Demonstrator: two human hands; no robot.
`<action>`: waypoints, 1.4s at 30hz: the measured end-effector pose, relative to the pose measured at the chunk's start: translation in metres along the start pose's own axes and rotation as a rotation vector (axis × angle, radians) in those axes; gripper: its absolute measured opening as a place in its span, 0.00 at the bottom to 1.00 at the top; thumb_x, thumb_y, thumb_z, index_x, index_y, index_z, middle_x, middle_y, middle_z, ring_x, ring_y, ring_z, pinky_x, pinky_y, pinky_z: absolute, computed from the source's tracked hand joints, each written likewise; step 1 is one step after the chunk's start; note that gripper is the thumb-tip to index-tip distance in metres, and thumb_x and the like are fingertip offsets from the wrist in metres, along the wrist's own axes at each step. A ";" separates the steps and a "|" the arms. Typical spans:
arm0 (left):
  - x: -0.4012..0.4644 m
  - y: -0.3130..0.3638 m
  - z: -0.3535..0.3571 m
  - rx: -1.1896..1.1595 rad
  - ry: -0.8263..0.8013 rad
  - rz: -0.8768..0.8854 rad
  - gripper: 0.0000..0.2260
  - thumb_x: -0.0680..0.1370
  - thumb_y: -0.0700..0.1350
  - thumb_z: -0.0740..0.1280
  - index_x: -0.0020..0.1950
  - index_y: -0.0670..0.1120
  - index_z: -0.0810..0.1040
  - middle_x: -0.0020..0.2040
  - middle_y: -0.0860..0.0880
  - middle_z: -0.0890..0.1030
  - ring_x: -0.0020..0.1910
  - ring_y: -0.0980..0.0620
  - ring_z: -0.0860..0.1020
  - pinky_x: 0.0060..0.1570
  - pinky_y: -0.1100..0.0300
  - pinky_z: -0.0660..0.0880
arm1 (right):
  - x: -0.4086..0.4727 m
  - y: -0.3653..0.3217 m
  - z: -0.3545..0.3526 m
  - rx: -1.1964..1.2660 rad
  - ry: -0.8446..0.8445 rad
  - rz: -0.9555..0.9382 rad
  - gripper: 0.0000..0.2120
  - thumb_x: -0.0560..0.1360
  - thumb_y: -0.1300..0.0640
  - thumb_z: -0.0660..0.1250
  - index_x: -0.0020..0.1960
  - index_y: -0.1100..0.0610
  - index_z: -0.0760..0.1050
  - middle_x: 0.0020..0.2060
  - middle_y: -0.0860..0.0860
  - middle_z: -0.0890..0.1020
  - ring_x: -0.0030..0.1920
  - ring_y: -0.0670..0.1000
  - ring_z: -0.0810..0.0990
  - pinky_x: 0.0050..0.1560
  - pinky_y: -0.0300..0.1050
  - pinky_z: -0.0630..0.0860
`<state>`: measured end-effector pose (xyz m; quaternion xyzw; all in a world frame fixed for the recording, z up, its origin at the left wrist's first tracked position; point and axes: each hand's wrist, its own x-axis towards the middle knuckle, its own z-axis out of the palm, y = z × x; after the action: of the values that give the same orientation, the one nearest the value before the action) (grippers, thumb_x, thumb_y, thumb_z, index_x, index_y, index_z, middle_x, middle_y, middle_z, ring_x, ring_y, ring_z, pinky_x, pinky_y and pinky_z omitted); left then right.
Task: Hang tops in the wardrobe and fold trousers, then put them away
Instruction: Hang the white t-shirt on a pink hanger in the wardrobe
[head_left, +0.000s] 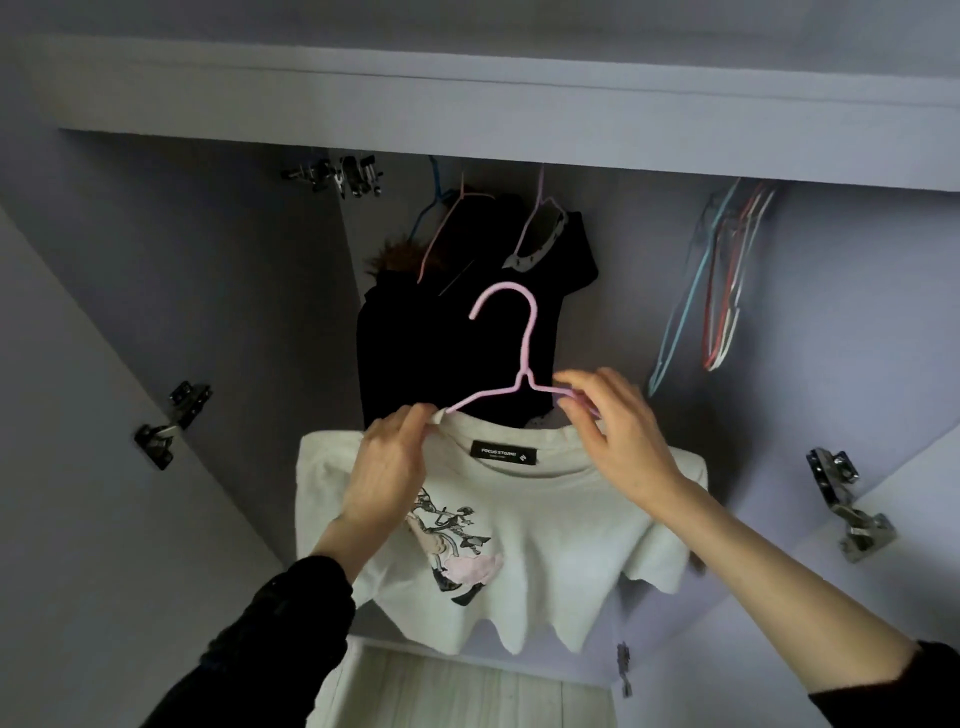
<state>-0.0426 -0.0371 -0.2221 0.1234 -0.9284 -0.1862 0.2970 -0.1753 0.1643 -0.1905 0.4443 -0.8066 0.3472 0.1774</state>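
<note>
**Tee on pink hanger, held up at the open wardrobe**

Tee (519, 525), cream with a printed figure on the front and a black label inside the neck, hangs on a pink hanger (511, 358) that you hold up in front of the wardrobe (467, 98). The hanger's hook stands free in the air, below the top panel and not on any rail you can see.

Your left hand (387, 467) pinches the collar at the hanger's left arm, fingers (415, 423) curled onto the cloth. Your right hand (618, 441) grips the hanger's right arm at the tee's other shoulder, fingers bent round the wire. Both forearms come up from the bottom corners in dark sleeves.

Just behind the hook hang dark clothes (457, 332) on a blue and two pink hangers, one with a fur trim. Well to the right, a bunch of bare hangers (722, 291) in red, blue and white hangs apart from them. Hinges (171, 423) show on the open doors at both sides, and pale boards lie at the bottom.
</note>
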 end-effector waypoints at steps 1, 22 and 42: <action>0.001 -0.004 -0.003 -0.023 0.026 -0.019 0.15 0.71 0.25 0.62 0.54 0.36 0.77 0.39 0.40 0.80 0.34 0.40 0.78 0.38 0.52 0.72 | -0.003 0.010 -0.006 -0.062 -0.029 0.007 0.12 0.75 0.60 0.66 0.57 0.63 0.77 0.46 0.57 0.79 0.45 0.58 0.79 0.48 0.52 0.74; -0.011 -0.010 0.001 0.231 0.059 0.131 0.10 0.71 0.31 0.59 0.47 0.35 0.77 0.34 0.43 0.76 0.29 0.43 0.73 0.35 0.58 0.66 | -0.004 -0.008 0.010 -0.318 0.251 -0.212 0.21 0.82 0.54 0.53 0.39 0.64 0.77 0.28 0.53 0.77 0.26 0.55 0.77 0.19 0.40 0.68; 0.011 0.025 0.014 -0.151 -0.093 0.067 0.06 0.78 0.32 0.61 0.49 0.37 0.77 0.44 0.45 0.80 0.45 0.42 0.76 0.48 0.46 0.71 | 0.008 -0.020 -0.014 0.201 -0.298 0.268 0.06 0.76 0.57 0.66 0.42 0.57 0.79 0.22 0.43 0.70 0.26 0.43 0.65 0.31 0.35 0.61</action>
<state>-0.0631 -0.0145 -0.2167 0.0610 -0.9281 -0.2513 0.2678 -0.1633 0.1623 -0.1673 0.3951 -0.8369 0.3769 -0.0365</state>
